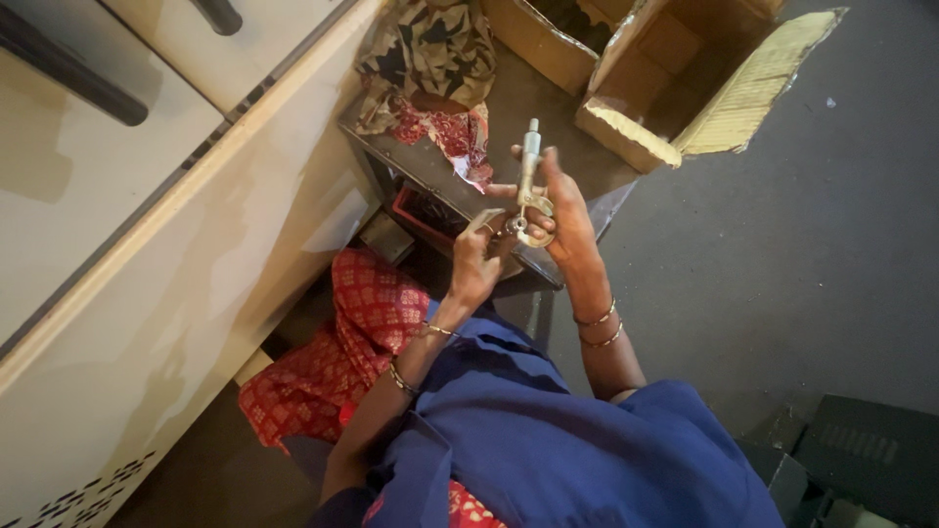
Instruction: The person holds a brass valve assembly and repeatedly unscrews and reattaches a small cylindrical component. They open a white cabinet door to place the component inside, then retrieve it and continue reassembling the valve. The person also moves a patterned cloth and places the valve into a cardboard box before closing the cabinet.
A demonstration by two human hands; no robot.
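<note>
Hands meet in the middle of the view, above a low metal stand (pixel 411 161). The right hand (pixel 562 210) is closed around a small metal part (pixel 529 186). This part has a thin silver rod that points up past the fingers and a round ring at the bottom. The thumb and fingers wrap the rod, so the grip is tight and the part stands nearly upright.

The left hand (pixel 476 259) comes up from below and touches the ring end of the part. Its fingers are curled in and pinch a small flat grey piece (pixel 484 219) right beside the ring. I cannot tell if this piece is joined to the part or only pressed on it.

Both wrists wear thin bangles (pixel 599 328). The person wears a blue top (pixel 548 440) and sits on the dark floor (pixel 812 244), with red patterned cloth (pixel 342 342) over the legs.

A crumpled cloth (pixel 430 59) with red and tan patches lies on the metal stand, behind the hands. An open cardboard box (pixel 685 88) sits on the floor farther back, to the right. A big cream cabinet (pixel 147 244) fills the left side. Dark boxes (pixel 861 460) sit on the floor at the bottom right.
</note>
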